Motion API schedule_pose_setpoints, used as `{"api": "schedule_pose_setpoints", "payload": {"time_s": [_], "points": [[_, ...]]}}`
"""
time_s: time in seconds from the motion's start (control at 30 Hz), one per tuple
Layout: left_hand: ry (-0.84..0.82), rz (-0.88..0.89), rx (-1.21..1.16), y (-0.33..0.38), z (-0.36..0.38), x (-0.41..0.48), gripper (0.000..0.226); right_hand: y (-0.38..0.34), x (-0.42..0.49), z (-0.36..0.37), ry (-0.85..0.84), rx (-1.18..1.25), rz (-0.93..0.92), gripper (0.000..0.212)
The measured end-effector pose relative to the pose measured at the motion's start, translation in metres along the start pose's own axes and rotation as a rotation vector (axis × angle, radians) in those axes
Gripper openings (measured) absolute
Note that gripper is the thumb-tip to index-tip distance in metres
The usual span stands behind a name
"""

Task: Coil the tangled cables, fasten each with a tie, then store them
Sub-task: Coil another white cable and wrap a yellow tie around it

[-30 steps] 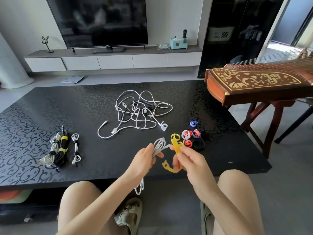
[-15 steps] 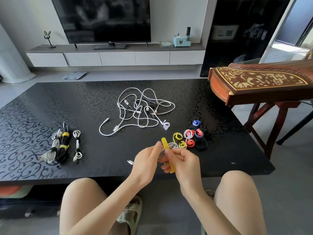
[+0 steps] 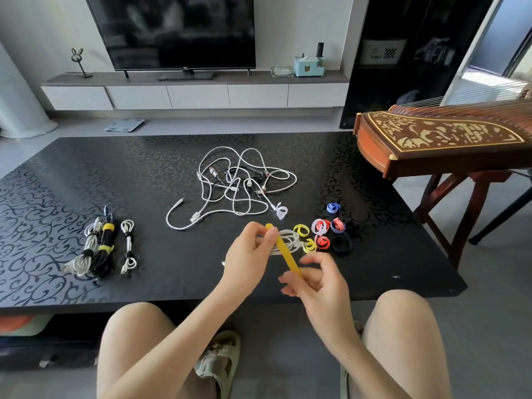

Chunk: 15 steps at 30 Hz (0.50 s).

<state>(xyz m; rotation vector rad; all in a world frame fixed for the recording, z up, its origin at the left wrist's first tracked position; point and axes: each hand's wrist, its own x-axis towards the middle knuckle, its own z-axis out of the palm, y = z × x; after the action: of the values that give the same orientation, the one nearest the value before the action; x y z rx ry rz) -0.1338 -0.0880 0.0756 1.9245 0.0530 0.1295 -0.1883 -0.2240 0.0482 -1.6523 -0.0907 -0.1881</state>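
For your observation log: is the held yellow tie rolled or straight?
Straight: the yellow tie runs as a flat strip between left hand and right hand.

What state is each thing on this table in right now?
White cable: coiled, gripped by left hand.
Yellow tie: stretched straight, lower end pinched by right hand.
Cable pile: tangled, loose.
Three bundles: coiled, tied.
Spare ties: curled, unused.

left hand (image 3: 247,262) gripping coiled white cable (image 3: 291,239), right hand (image 3: 321,282) pinching yellow tie (image 3: 283,254), tangled cables (image 3: 249,184) on black table (image 3: 72,174)
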Motion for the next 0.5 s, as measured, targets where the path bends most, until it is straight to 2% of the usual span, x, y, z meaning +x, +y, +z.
{"api": "schedule_pose_setpoints", "payload": {"time_s": [0.07,0.17,0.27,0.33,0.37,0.4,0.47,0.5], "points": [[-0.016,0.016,-0.043,0.002,0.000,-0.001,0.025,0.006,0.003,-0.008,-0.135,-0.124,0.057,0.006],[-0.037,0.044,-0.153,0.010,-0.005,0.002,0.031,0.013,0.004,-0.017,-0.242,-0.306,0.099,0.016],[-0.146,0.102,-0.163,0.017,-0.011,0.000,0.033,0.009,0.011,-0.027,-0.334,-0.540,-0.043,0.044],[-0.255,0.116,-0.180,0.020,-0.013,-0.003,0.035,0.002,0.021,-0.036,-0.384,-0.741,-0.081,0.042],[-0.307,0.114,-0.184,0.020,-0.013,-0.004,0.035,-0.004,0.027,-0.041,-0.389,-0.791,-0.069,0.031],[-0.355,0.112,-0.184,0.021,-0.015,-0.005,0.034,-0.008,0.033,-0.045,-0.415,-0.772,-0.044,0.020],[-0.441,0.116,-0.160,0.022,-0.016,-0.007,0.031,-0.018,0.042,-0.050,-0.457,-0.567,0.039,0.032],[-0.476,0.121,-0.135,0.021,-0.017,-0.008,0.031,-0.022,0.045,-0.053,-0.463,-0.423,0.099,0.032]]}}
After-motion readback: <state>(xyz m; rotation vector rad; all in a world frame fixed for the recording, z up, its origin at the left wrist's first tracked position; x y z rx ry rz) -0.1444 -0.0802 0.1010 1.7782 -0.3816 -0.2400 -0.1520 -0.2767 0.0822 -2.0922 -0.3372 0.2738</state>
